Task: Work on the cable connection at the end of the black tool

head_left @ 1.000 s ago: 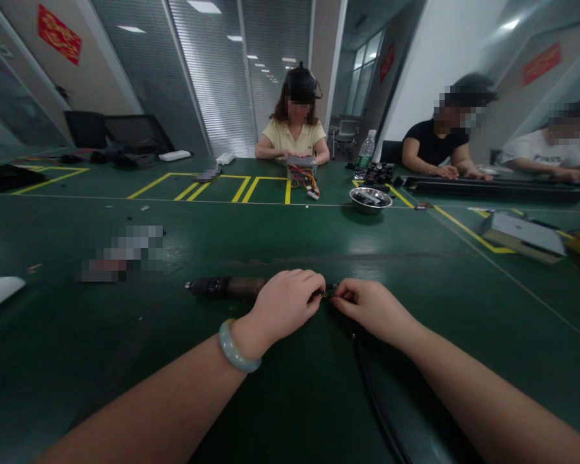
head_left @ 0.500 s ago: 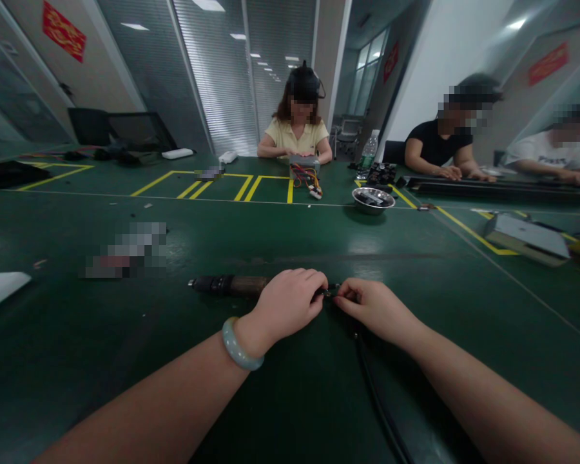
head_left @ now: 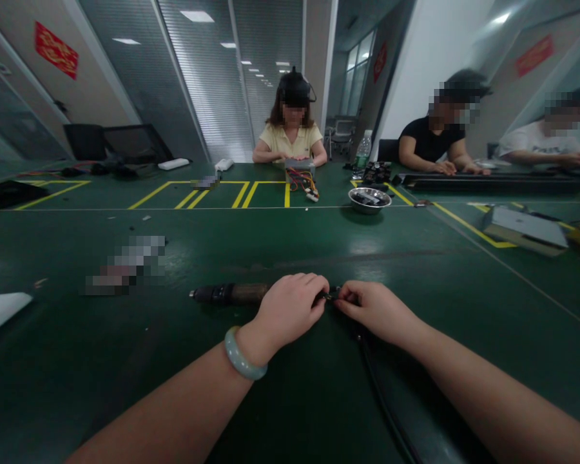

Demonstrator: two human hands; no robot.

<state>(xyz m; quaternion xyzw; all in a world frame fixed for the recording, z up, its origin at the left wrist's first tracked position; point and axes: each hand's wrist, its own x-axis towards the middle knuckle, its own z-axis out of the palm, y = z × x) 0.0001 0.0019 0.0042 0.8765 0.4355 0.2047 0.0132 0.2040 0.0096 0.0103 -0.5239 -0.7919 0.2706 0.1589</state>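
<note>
An electric screwdriver [head_left: 244, 294] with a dark front end and a brownish grip lies across the green table, its tip to the left. My left hand [head_left: 294, 303] is closed over its rear part, hiding that end. Close beside it, my right hand [head_left: 367, 303] pinches at a small dark and shiny part by the screwdriver's tail; the fingers hide what exactly it holds. From under my right hand a black cable [head_left: 381, 393] runs down to the bottom edge.
A metal bowl [head_left: 370, 201] of dark parts stands beyond my hands, near a plastic bottle [head_left: 362, 154]. Across the table a person [head_left: 290, 138] handles a grey box with coloured wires [head_left: 300, 177]. Two others sit at right, near a pale box [head_left: 526, 227]. White object [head_left: 2, 312] at left.
The view has tilted and shifted slightly, so the scene sits a little lower and the far side further left. Both hands keep the same hold by the screwdriver's tail.
</note>
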